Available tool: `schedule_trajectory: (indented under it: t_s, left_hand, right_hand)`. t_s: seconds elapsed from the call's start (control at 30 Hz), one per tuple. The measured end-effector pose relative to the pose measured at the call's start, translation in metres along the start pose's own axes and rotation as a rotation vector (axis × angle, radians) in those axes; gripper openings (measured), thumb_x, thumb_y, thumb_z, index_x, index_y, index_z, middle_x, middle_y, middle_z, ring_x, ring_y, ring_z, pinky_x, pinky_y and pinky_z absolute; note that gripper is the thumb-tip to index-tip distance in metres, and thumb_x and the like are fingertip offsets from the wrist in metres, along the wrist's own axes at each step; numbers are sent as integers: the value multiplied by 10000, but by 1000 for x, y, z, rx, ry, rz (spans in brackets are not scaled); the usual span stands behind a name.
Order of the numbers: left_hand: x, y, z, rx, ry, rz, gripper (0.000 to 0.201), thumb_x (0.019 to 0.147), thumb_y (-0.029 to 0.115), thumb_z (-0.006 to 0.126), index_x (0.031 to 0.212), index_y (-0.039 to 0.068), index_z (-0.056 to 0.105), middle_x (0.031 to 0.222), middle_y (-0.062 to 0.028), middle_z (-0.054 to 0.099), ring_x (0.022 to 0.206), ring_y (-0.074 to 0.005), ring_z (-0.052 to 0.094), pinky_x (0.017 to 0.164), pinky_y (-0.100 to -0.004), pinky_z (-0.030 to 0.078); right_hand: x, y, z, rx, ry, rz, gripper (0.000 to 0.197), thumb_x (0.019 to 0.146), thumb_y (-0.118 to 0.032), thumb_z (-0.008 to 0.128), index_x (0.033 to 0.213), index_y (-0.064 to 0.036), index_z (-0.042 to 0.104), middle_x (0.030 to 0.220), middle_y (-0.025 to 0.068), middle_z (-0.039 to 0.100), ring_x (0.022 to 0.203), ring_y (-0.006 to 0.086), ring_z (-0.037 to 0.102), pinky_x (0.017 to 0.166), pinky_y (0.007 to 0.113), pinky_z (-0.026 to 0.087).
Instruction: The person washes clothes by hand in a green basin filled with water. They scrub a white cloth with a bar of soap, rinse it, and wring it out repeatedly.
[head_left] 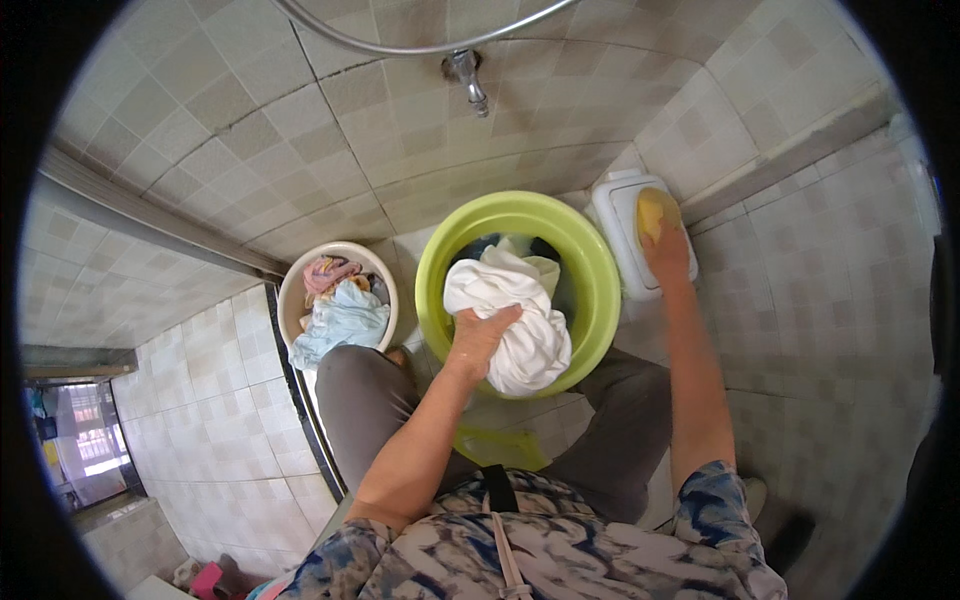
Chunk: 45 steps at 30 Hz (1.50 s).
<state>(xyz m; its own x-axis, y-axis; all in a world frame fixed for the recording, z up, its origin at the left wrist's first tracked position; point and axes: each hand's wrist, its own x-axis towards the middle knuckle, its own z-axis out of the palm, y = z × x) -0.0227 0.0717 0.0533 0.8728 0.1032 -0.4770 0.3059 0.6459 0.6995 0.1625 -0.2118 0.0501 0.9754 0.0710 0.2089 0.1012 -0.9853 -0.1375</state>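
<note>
A bunched white cloth point(523, 350) rises out of the lime-green basin point(603, 300) in front of me. My left hand point(482, 338) grips it near the basin's front side, thumb lying across the folds. Darker wet cloth point(545, 252) shows behind it inside the basin. To the right, my right hand point(665, 252) reaches over a white lidded plastic container point(618, 225). Its fingers are around a yellow block point(655, 212), at the container's top; whether this is soap or a sponge I cannot tell.
A smaller pale basin point(392, 280) stands left of the green one, with a light-blue cloth point(345, 318) and a pink cloth point(330, 272) in it. A metal tap point(467, 82) juts from the tiled wall, under a curved shower hose point(420, 48). My knees flank the green basin.
</note>
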Motion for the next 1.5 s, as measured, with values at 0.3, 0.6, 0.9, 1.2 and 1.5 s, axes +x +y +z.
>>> schedule_trajectory:
  t_s: [0.3,0.6,0.9,1.2,1.5]
  left_hand:
    - [4,0,5,229,-101,62,476,699,0,690,1131,-14,490,1044,-83,592,915,-161,584,790,-294,487]
    - [3,5,7,295,-90,57,517,691,22,710,1144,-28,466,1064,-79,578,948,-148,561,819,-284,465]
    - [-9,-15,2,608,-217,646,403,749,106,635,1117,7,503,1038,-101,577,992,-200,526,882,-315,402]
    - [-22,-6,-6,645,-211,394,378,706,98,672,1043,3,531,977,-123,604,916,-191,570,821,-310,433]
    - [-39,15,8,989,-359,698,341,652,144,682,933,7,543,898,-190,577,834,-390,547,701,-402,461]
  right_hand:
    - [41,16,25,-98,-186,1,580,757,-171,605,1269,-37,366,1148,234,496,1060,391,477,904,428,402]
    - [24,-25,-10,497,-45,-109,462,753,-27,539,1206,-72,456,1140,175,522,1041,321,509,905,368,403]
    - [-102,-211,-56,399,-325,-735,401,807,-341,557,1130,-105,530,1003,158,536,1010,339,491,909,409,359]
    - [-95,-183,10,1154,-690,42,490,913,-423,406,1184,-22,482,1150,109,535,1065,186,490,910,285,368]
    - [-89,-121,-16,1420,-534,562,457,876,-410,491,1176,-66,480,1008,78,584,878,168,551,745,299,447]
